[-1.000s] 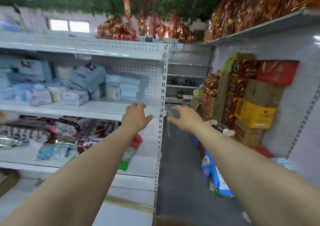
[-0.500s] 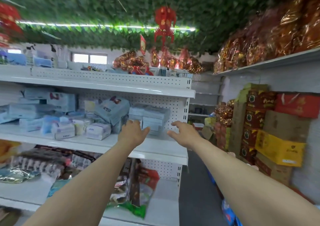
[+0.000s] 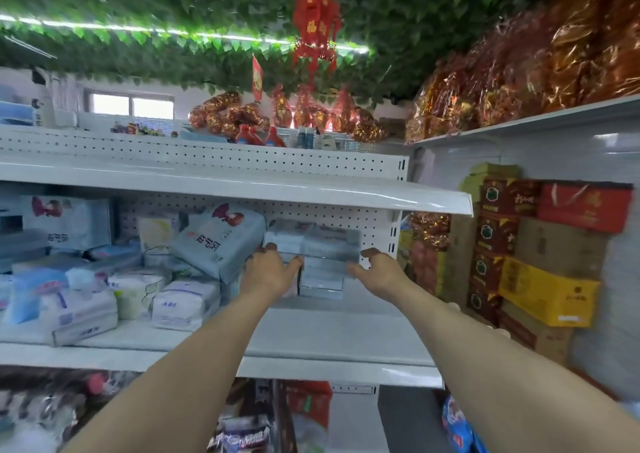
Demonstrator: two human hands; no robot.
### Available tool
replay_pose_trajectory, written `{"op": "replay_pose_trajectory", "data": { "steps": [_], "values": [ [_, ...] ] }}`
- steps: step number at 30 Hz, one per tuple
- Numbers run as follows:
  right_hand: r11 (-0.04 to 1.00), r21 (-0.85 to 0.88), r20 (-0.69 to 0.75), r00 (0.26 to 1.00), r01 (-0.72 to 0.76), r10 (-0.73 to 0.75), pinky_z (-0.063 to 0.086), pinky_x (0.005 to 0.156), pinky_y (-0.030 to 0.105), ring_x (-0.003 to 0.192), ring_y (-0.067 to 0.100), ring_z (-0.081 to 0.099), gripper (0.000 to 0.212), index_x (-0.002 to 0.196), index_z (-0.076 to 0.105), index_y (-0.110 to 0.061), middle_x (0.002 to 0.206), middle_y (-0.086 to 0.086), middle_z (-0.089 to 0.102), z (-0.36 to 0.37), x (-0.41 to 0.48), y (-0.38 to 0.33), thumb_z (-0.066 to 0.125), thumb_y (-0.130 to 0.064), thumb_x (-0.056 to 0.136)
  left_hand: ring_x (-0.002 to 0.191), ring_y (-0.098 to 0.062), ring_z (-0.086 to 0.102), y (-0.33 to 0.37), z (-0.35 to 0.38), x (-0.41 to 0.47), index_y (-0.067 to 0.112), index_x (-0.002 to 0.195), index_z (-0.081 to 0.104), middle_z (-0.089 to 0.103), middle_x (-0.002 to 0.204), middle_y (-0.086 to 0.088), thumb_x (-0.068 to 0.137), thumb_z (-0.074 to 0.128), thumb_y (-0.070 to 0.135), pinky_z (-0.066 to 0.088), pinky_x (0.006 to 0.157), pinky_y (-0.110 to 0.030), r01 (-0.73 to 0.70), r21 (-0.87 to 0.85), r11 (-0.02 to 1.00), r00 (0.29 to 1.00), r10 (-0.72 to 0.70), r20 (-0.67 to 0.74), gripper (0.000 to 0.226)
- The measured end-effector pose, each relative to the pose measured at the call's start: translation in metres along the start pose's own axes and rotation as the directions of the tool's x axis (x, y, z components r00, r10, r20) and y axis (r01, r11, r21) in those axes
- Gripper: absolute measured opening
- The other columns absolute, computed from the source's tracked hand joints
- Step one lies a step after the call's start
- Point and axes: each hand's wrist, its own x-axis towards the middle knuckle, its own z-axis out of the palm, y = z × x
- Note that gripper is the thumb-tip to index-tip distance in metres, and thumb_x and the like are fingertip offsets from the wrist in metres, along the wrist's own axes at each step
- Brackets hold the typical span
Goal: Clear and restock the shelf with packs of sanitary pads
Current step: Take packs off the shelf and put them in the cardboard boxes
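At frame centre, the stack of sanitary pad packs (image 3: 323, 250) stood on the shelf (image 3: 311, 334) between the left hand (image 3: 270, 269) and right hand (image 3: 378, 269), both spread open beside it.

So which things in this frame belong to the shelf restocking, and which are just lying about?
Job: left hand and right hand flanking the pale blue pack stack; leaning blue pack; white packs; middle shelf.
Lying about: red lantern; yellow carton; red gift box; foil-wrapped goods on the high shelf.
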Motion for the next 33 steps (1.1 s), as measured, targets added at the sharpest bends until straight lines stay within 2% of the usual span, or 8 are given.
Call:
{"op": "replay_pose_trajectory", "data": {
  "steps": [5, 11, 14, 16, 20, 23, 29, 33],
  "values": [
    [0.991, 0.014, -0.022, 0.991, -0.132, 0.132, 0.043, 0.101, 0.032, 0.131, 0.031, 0.050, 0.062, 0.145, 0.044, -0.014, 0.144, 0.014, 0.050, 0.009, 0.033, -0.016, 0.053, -0.054, 0.098, 0.142, -0.035, 0.035, -0.012, 0.011, 0.044, 0.011, 0.154, 0.025, 0.030, 0.158, -0.013, 0.094, 0.047, 0.064, 0.039, 0.111, -0.047, 0.020, -0.066, 0.998, 0.999, -0.017, 0.035, 0.083],
    [0.943, 0.141, -0.017, 0.951, -0.303, 0.308, 0.047, 0.080, 0.034, 0.106, 0.032, 0.059, 0.067, 0.143, 0.041, -0.006, 0.134, 0.015, 0.057, 0.020, 0.060, -0.033, 0.048, -0.056, 0.099, 0.150, -0.034, 0.018, -0.016, 0.027, 0.076, 0.012, 0.159, 0.001, 0.011, 0.166, -0.012, 0.093, 0.050, 0.063, 0.029, 0.117, -0.051, 0.038, -0.116, 0.993, 0.999, -0.037, 0.012, 0.097],
    [0.889, 0.257, 0.012, 0.921, -0.379, 0.389, 0.056, 0.093, 0.044, 0.100, 0.032, 0.062, 0.067, 0.137, 0.050, -0.006, 0.126, 0.014, 0.061, 0.027, 0.067, -0.038, 0.045, -0.060, 0.098, 0.152, -0.032, 0.013, -0.016, 0.039, 0.077, 0.012, 0.159, -0.003, 0.009, 0.166, -0.013, 0.093, 0.053, 0.061, 0.025, 0.118, -0.049, 0.031, -0.194, 0.981, 0.999, -0.036, -0.022, 0.100],
    [0.843, 0.349, 0.028, 0.903, -0.410, 0.428, 0.058, 0.091, 0.050, 0.093, 0.031, 0.060, 0.067, 0.140, 0.047, -0.010, 0.130, 0.011, 0.056, 0.029, 0.070, -0.038, 0.045, -0.062, 0.097, 0.151, -0.034, 0.011, -0.017, 0.047, 0.078, 0.012, 0.159, -0.001, 0.009, 0.165, -0.015, 0.091, 0.056, 0.062, 0.022, 0.118, -0.051, 0.030, -0.237, 0.971, 0.997, -0.047, -0.066, 0.102],
    [0.720, 0.538, 0.076, 0.875, -0.439, 0.477, 0.059, 0.086, 0.050, 0.109, 0.036, 0.059, 0.059, 0.138, 0.045, -0.014, 0.124, 0.009, 0.055, 0.029, 0.072, -0.033, 0.048, -0.057, 0.099, 0.148, -0.035, 0.012, -0.020, 0.054, 0.085, 0.013, 0.159, 0.008, 0.016, 0.161, -0.017, 0.088, 0.058, 0.064, 0.028, 0.115, -0.053, 0.054, -0.275, 0.960, 0.988, -0.092, -0.126, 0.101],
    [0.640, 0.613, 0.140, 0.861, -0.464, 0.489, 0.061, 0.076, 0.046, 0.107, 0.036, 0.063, 0.053, 0.135, 0.049, -0.008, 0.126, 0.013, 0.061, 0.029, 0.076, -0.024, 0.051, -0.049, 0.101, 0.147, -0.035, 0.015, -0.018, 0.055, 0.088, 0.009, 0.157, 0.015, 0.019, 0.158, -0.018, 0.086, 0.055, 0.069, 0.031, 0.112, -0.054, 0.070, -0.273, 0.959, 0.983, -0.113, -0.145, 0.102],
    [0.404, 0.744, 0.234, 0.774, -0.532, 0.588, 0.063, 0.069, 0.041, 0.105, 0.034, 0.065, 0.051, 0.117, 0.058, -0.011, 0.115, 0.015, 0.067, 0.033, 0.080, -0.011, 0.068, -0.053, 0.090, 0.133, -0.037, 0.032, -0.010, 0.057, 0.087, 0.002, 0.133, 0.040, 0.038, 0.142, -0.022, 0.084, 0.065, 0.061, 0.036, 0.103, -0.049, 0.065, -0.382, 0.922, 0.956, -0.168, -0.242, 0.080],
    [0.296, 0.801, 0.291, 0.770, -0.521, 0.567, 0.062, 0.076, 0.045, 0.103, 0.034, 0.066, 0.048, 0.111, 0.060, -0.012, 0.113, 0.017, 0.068, 0.031, 0.075, -0.003, 0.078, -0.046, 0.084, 0.122, -0.037, 0.047, -0.008, 0.060, 0.085, 0.014, 0.126, 0.038, 0.045, 0.133, -0.021, 0.087, 0.062, 0.061, 0.039, 0.084, -0.041, 0.158, -0.580, 0.799, 0.963, -0.255, -0.090, 0.066]
  ]
}}
